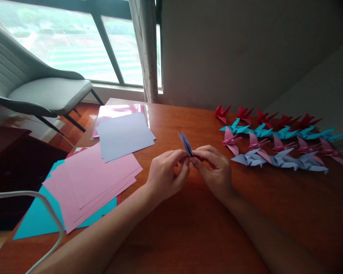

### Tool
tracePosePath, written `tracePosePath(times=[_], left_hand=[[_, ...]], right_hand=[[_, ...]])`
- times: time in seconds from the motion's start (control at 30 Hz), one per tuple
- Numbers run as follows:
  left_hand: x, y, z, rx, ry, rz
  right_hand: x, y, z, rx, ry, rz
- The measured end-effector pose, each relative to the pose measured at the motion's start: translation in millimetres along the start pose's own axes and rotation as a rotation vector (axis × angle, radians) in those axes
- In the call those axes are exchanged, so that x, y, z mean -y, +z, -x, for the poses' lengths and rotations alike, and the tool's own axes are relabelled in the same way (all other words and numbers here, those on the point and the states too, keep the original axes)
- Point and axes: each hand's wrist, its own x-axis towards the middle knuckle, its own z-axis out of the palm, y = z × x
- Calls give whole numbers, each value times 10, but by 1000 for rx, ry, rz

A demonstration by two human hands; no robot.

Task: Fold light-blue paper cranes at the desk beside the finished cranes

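Pinches a small folded lavender paper [186, 144] between left hand [166, 173] and right hand [217, 171], over the middle of the table [171, 228], with thin upper points tilted up and leftward. Has a narrow grip in each hand, thumb closed against fingers at the paper's lower end, fingertips nearly meeting.

To the left, has lavender sheets [125, 135] partly over a glossy pink packet [118, 109], and, nearer, pink sheets [94, 179] fanned across turquoise sheets [38, 219]. At lower left, shows a white cable [50, 209] curving across the view.

To the right, has four rows of folded paper birds: red birds [222, 113] farthest back, then turquoise birds [236, 126], pink birds [231, 140] and, nearest, lavender birds [250, 158]. Beyond the table, faces a window [74, 45] and a curtain [145, 45], with a chair [50, 93] at far left.
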Motion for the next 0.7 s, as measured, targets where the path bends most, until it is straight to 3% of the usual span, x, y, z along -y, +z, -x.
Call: tracePosePath(times=[0.2,0.3,0.43,0.6,0.7], left_hand=[[4,-26,-23,2,33,169],[4,-23,-29,-4,47,237],[13,-2,-23,-14,35,202],[26,26,-5,25,49,47],[20,21,-5,29,55,19]], right_hand=[[-47,3,-24,81,263,-434],[-60,-2,-25,128,344,-537],[-55,0,-9,116,338,-425],[-42,12,9,78,201,-144],[-34,6,9,81,194,-131]])
